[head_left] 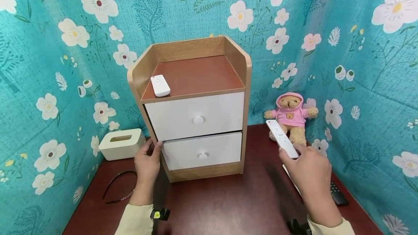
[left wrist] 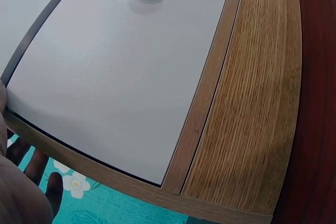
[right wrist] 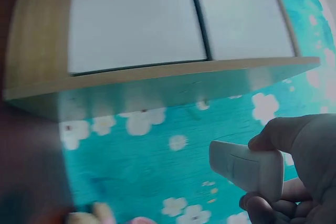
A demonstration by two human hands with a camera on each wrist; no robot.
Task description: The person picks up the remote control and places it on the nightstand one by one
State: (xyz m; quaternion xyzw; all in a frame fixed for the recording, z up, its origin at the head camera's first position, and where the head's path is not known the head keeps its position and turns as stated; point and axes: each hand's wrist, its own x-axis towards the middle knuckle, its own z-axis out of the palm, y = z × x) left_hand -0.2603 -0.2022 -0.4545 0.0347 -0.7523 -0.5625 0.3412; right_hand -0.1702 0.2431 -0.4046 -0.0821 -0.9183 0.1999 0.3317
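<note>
Two hands are at work: your right hand point(head_left: 308, 168) is closed in a pinch on the near end of a white remote point(head_left: 281, 139), thumb on one edge and fingers on the other. Your left hand point(head_left: 147, 164) is loosely spread at the cabinet point(head_left: 240, 61), thumb at its left front edge by the gap between the drawers, fingers along the outer side, not wrapped around anything.

The remote hangs above the table to the right of the cabinet, its far end tilted away from you. Expect it to be light and stiff, with a smooth shell that may slip; a drop could crack it or pop its cover. Your grip at one end leaves the rest free; nearer the middle, by the long edges, would balance better and spare the buttons. The cabinet should be rigid and far heavier, best steadied by its wooden sides.

In looks, the remote is slim and round-cornered, with small buttons and a reddish mark at its far end; your right wrist view shows a seam across the plain underside. The cabinet is wood-toned, with two white drawers point(head_left: 176, 119) with round knobs. Beyond, a second white remote point(head_left: 160, 85) lies on its top, towards the left.
</note>
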